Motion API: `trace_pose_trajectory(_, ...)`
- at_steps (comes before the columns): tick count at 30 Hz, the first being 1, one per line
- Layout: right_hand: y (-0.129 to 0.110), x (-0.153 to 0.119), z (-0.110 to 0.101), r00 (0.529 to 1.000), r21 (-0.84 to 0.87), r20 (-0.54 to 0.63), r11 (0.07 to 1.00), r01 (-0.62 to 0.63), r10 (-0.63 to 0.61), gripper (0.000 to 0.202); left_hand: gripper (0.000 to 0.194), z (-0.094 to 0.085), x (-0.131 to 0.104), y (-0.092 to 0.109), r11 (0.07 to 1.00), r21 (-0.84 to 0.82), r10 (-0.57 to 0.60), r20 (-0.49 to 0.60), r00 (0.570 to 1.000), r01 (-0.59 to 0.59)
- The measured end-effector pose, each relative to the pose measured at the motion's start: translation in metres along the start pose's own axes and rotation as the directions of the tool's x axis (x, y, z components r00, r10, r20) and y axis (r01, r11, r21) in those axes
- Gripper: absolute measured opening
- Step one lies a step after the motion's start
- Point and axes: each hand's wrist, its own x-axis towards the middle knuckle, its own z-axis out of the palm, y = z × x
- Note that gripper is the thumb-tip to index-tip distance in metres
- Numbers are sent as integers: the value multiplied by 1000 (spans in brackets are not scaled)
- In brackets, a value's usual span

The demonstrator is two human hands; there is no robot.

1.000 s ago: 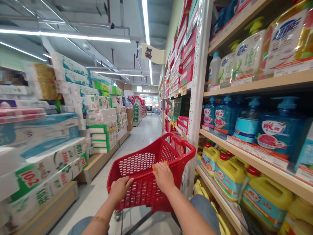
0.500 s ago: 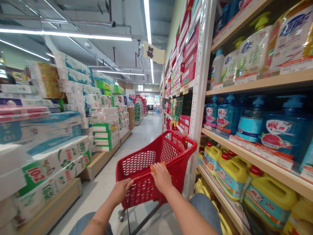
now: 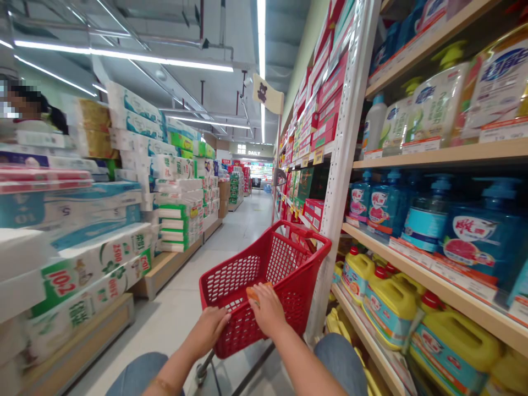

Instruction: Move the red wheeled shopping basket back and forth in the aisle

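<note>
A red plastic shopping cart with perforated sides stands in front of me, tilted in view. My left hand grips its near left rim, fingers curled over the edge. On the near rim, a little to the right, my right hand presses an orange cloth; most of the cloth is hidden under the palm and fingers. The visible part of the basket holds nothing I can make out.
Shelves at right carry blue pump bottles and yellow jugs. A white shelf post stands close beside the cart. Stacked tissue packs line the left. A tiled aisle runs ahead; a person is at far left.
My right hand and the orange cloth have slid left along the cart's near rim. My left hand stays on the rim. A person has come into view at far left.
</note>
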Motion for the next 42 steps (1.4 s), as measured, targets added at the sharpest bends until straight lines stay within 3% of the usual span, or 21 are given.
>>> trace_pose_trajectory(4, 22, 10, -20, 988, -86, -58, 986, -144, 140, 36, 46, 0, -6, -4, 997, 40, 61, 13, 998, -62)
trace_pose_trajectory(7, 23, 11, -18, 978, -115, -73, 972, -203, 196, 36, 47, 10, -3, 10, 998, 35, 51, -1, 999, -51)
trace_pose_trajectory(11, 6, -4, -9, 997, -54, 7, 996, -71, 71, 36, 48, 17, 1, 28, 999, 38, 30, 11, 999, -31)
trace_pose_trajectory(14, 4, -10, -11, 998, -13, 61, 1000, 7, -6, 37, 47, 12, 1, 20, 998, 25, 56, 55, 997, -57)
trace_pose_trajectory(20, 13, 1, -16, 991, -47, -36, 991, -128, 126, 36, 41, 8, 0, -3, 997, 35, 71, 26, 997, -72)
trace_pose_trajectory(23, 3, -3, -11, 993, -46, -29, 992, -117, 116, 33, 42, 17, 3, 8, 996, 52, 74, 17, 997, -74)
trace_pose_trajectory(26, -10, -20, -10, 999, -4, 52, 1000, -2, 2, 28, 43, 25, 6, 25, 997, 50, 66, 15, 998, -67)
trace_pose_trajectory(29, -9, -37, -19, 994, 24, 84, 997, 72, -74, 28, 43, 26, 10, 28, 995, 42, 88, 31, 996, -89)
trace_pose_trajectory(35, 19, -43, -35, 998, -56, -23, 997, -58, 57, 30, 47, 24, 23, 10, 994, 101, 41, 7, 999, -41)
trace_pose_trajectory(38, 22, -46, -26, 990, -87, -68, 987, -133, 127, 34, 48, 36, 31, 18, 992, 123, 7, -31, 999, -3)
trace_pose_trajectory(42, 28, -56, -20, 996, -103, -43, 991, -88, 84, 40, 48, 46, 38, 29, 989, 149, 19, -41, 999, -12)
